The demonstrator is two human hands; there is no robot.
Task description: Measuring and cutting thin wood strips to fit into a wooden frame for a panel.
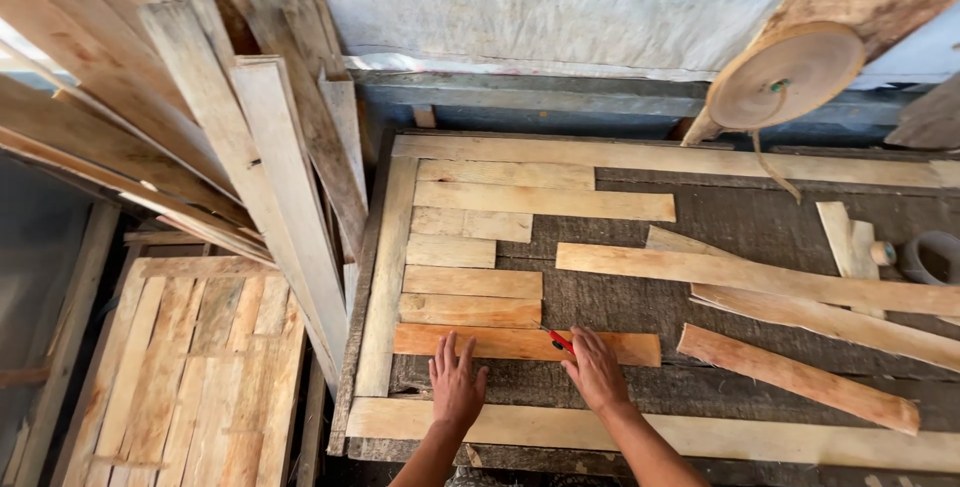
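Pressing reddish plank [520,345] flat, left hand [456,387] splayed open, right hand [596,375] pinching red pencil [561,341]

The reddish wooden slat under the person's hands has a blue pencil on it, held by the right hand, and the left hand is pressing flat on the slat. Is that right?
Not quite. The pencil is red, not blue. The head view shows the right hand holding it on the reddish wooden slat, while the left hand presses flat on that slat.
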